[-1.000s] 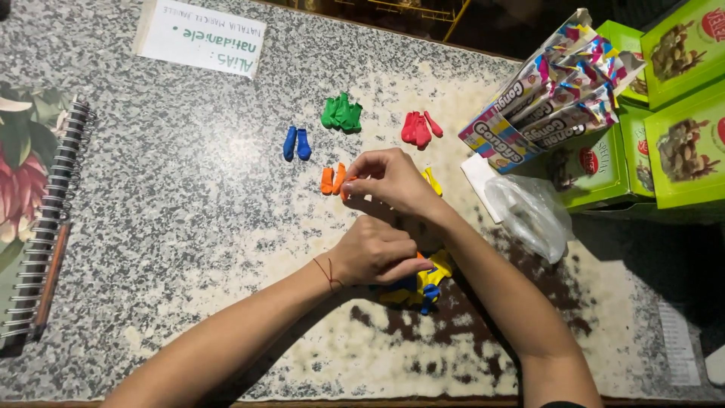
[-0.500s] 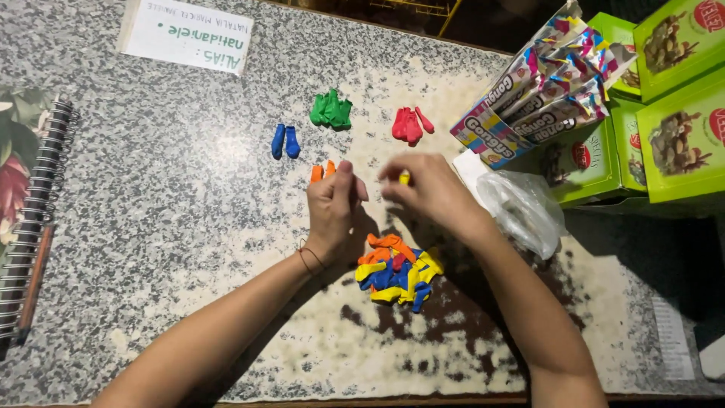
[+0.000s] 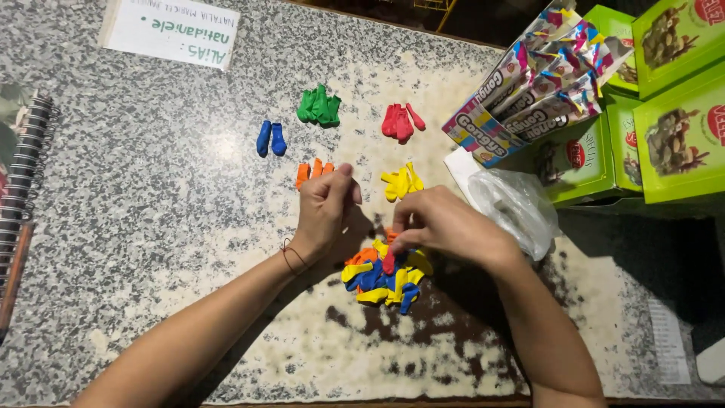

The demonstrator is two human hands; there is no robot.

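Right hand (image 3: 445, 227) now down on mixed balloon pile (image 3: 385, 276), fingers pinching red balloon (image 3: 389, 262).

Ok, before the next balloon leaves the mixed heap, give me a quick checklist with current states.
1. Right hand pinching a red balloon at the mixed pile: ok.
2. Left hand holding anything: cannot tell, its fingers are curled.
3. Red group apart from the others: ok.
4. Yellow group visible, unblocked: ok.
5. Orange group visible: not ok, partly hidden behind the left hand.
6. Plastic bag off the pile: ok.
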